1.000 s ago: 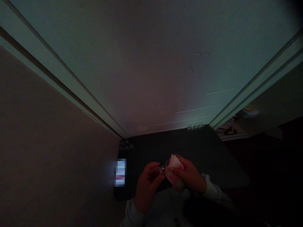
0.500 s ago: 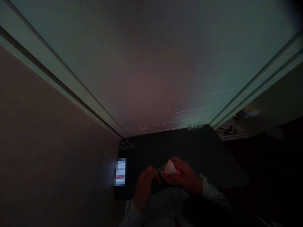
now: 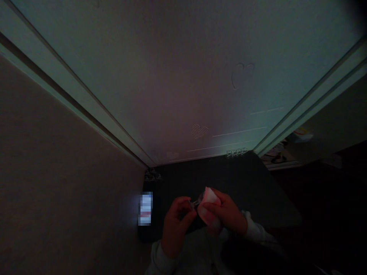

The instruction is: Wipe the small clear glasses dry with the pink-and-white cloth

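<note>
Low in the dim head view, my right hand [image 3: 225, 210] is closed on a pink and white cloth-like piece [image 3: 209, 208], part of which hangs below the fingers. A small clear, shiny object [image 3: 196, 203] sticks out to the left from it. My left hand [image 3: 179, 219] pinches the left end of that clear object between thumb and fingers. What the object is, and how much of it lies inside the pink piece, cannot be made out. Both hands are over the near edge of a dark table.
The dark tabletop [image 3: 243, 183] meets a pale panel [image 3: 172, 95] with heart shapes. A lit, blurred screen [image 3: 145, 209] stands at the left edge. Clear chain-like pieces [image 3: 236, 152] and a small shiny heap [image 3: 153, 174] lie along the back edge. Items [image 3: 275, 152] sit on a shelf at right.
The pink and white piece shows more of itself and now hangs lower. My left hand's fingers have risen and curled round the clear object's end.
</note>
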A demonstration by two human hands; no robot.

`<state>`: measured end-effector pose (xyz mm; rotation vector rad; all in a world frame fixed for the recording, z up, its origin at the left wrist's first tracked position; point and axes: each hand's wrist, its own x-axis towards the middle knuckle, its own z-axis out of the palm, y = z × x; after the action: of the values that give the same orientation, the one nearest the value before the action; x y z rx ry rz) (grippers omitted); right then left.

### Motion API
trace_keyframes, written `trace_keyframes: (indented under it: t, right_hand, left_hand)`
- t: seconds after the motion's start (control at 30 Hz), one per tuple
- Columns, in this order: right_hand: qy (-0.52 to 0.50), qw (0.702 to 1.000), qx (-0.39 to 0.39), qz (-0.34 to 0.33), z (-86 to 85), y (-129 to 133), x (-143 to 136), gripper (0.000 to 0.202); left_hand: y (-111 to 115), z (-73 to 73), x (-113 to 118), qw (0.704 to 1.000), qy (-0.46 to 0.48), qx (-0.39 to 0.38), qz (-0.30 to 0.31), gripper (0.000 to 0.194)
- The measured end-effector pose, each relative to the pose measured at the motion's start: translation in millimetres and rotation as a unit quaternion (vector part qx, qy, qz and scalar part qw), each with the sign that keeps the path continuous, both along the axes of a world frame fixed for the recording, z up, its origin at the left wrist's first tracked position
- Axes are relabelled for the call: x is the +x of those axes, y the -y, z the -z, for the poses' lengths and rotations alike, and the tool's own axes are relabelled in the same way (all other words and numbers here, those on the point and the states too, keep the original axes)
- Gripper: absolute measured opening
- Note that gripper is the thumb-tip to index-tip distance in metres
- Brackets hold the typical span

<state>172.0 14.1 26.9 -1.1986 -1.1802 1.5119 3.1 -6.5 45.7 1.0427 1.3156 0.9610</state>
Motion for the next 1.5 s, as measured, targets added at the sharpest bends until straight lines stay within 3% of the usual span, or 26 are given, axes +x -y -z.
trace_keyframes:
  t: [0.17, 0.37, 0.5, 0.67, 0.87, 1.1, 1.23, 1.33, 1.43, 1.5]
  right_hand:
    - [0.074, 0.993, 0.094, -0.013, -1.1, 0, -1, 0.012]
    - [0.107, 0.983, 0.143, -0.03, 0.8, 0, 0, 0.016]
    - [0.106, 0.987, 0.117, -0.012, 3.0, 2, 0, 0.016]
    - [0.051, 0.998, 0.046, 0.006, 4.2, 2, -1, 0.014]
    - [0.014, 1.0, 0.002, 0.021, 5.9, 3, 0, 0.017]
    - [0.081, 0.989, 0.12, -0.007, 4.8, 4, 4, 0.016]
    - [0.119, 0.979, 0.164, -0.024, -0.6, 3, 3, 0.017]
    - [0.123, 0.984, 0.132, -0.003, -0.5, 3, 1, 0.017]
    - [0.074, 0.995, 0.064, 0.005, 2.0, 3, -1, 0.016]
    - [0.033, 0.999, 0.021, 0.016, 3.4, 3, -2, 0.017]
  left_hand:
    - [-1, -3.9, 1, 1.0, 0.001, 0.017, 0.01, 0.024]
    - [-4, -7.2, 2, 0.996, -0.072, 0.012, 0.06, 0.057]
    - [-4, -4.1, 4, 0.994, -0.091, -0.007, 0.066, 0.06]
    - [-2, 1.7, 5, 0.999, -0.003, 0.042, -0.007, 0.034]
    - [-1, -2.9, 2, 0.999, -0.039, 0.027, 0.011, 0.028]
    - [-2, -5.6, 4, 0.999, -0.033, -0.001, 0.014, 0.019]
    - [-4, -9.4, 7, 0.997, -0.063, 0.032, 0.023, 0.045]
    - [-3, -10.2, 10, 0.997, -0.067, 0.035, 0.003, 0.047]
    - [0, -6.7, 11, 0.997, -0.041, 0.031, -0.059, 0.034]
    - [3, -2.6, 12, 0.997, -0.028, 0.034, -0.065, 0.036]
